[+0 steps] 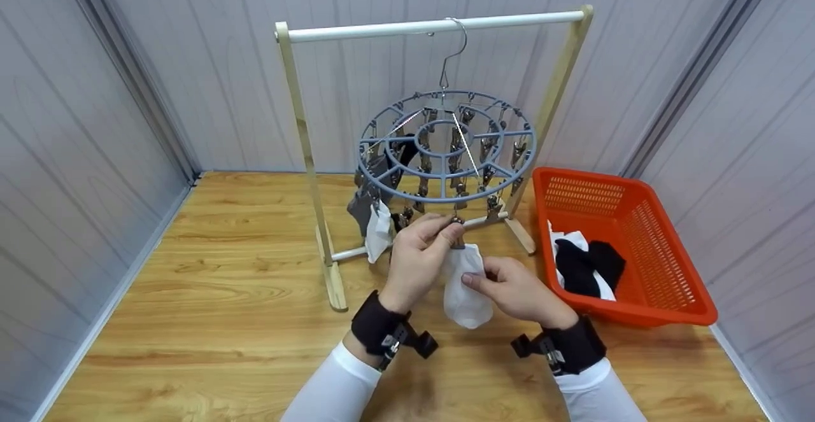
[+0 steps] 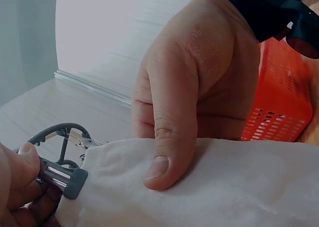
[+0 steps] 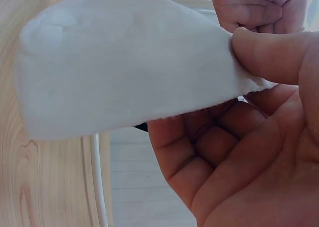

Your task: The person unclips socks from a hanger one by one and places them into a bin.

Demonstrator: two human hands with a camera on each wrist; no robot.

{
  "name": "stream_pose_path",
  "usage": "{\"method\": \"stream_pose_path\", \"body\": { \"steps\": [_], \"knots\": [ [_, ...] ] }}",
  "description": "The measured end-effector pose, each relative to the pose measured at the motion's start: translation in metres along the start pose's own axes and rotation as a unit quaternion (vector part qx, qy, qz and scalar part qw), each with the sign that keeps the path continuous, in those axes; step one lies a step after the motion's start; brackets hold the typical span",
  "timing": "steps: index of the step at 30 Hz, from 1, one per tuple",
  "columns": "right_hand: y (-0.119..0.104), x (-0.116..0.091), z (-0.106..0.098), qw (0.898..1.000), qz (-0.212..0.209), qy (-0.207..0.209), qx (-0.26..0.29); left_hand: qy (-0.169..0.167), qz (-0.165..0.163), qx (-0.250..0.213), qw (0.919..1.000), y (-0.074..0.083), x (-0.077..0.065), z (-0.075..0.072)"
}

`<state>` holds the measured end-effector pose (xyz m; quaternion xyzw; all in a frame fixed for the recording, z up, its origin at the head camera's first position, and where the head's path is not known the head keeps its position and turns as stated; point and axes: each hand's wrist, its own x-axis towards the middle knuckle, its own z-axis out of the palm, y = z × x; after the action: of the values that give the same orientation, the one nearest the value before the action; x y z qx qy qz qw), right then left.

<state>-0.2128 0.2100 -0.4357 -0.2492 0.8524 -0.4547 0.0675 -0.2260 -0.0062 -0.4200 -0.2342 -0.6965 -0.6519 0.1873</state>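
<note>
A white sock point(image 1: 468, 307) hangs below the front of a round grey clip hanger point(image 1: 444, 200). My left hand point(image 1: 417, 253) pinches a metal clip point(image 1: 458, 239) with grey tips, and those tips point(image 2: 76, 183) overlap the sock's top edge in the left wrist view. Just below and to the right, my right hand point(image 1: 517, 289) holds the sock between thumb and fingers. In the right wrist view the right thumb point(image 3: 269, 55) lies over the cloth, whose toe end point(image 3: 55, 72) sticks out to the left.
The hanger hooks over the white bar point(image 1: 382, 30) of a wooden stand. Grey socks point(image 1: 361, 205) and another white sock point(image 1: 378, 232) hang on its left side among several clips. An orange basket point(image 1: 649, 317) on the right contains black socks point(image 1: 576, 268) and white ones.
</note>
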Motion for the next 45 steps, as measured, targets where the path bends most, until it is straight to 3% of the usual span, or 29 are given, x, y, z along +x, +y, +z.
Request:
{"method": "stream_pose_path", "body": {
  "steps": [18,24,33,37,41,43,45],
  "knots": [
    [0.002,-0.001,-0.010,1.000,0.007,-0.014,-0.006,0.018,0.001,-0.003,0.9998,-0.002,0.002,-0.001],
    [0.004,-0.006,-0.019,0.999,0.035,-0.021,-0.025,0.023,-0.009,-0.005,0.9997,-0.002,0.001,-0.001],
    [0.005,-0.011,-0.031,0.997,0.055,0.007,-0.059,0.021,-0.025,-0.007,0.9994,-0.001,0.002,0.000],
    [0.005,-0.012,-0.033,0.997,0.051,0.017,-0.062,0.019,-0.019,0.021,0.9994,-0.001,0.002,0.001],
    [0.005,-0.012,-0.034,0.997,0.050,0.018,-0.057,0.016,0.025,0.088,0.9957,0.001,0.001,0.001],
    [0.005,-0.013,-0.034,0.997,0.050,0.019,-0.055,0.018,0.058,0.140,0.9883,0.002,0.000,0.000],
    [0.005,-0.013,-0.035,0.997,0.048,0.020,-0.054,0.025,0.093,0.195,0.9760,0.005,0.000,0.000]
  ]
}}
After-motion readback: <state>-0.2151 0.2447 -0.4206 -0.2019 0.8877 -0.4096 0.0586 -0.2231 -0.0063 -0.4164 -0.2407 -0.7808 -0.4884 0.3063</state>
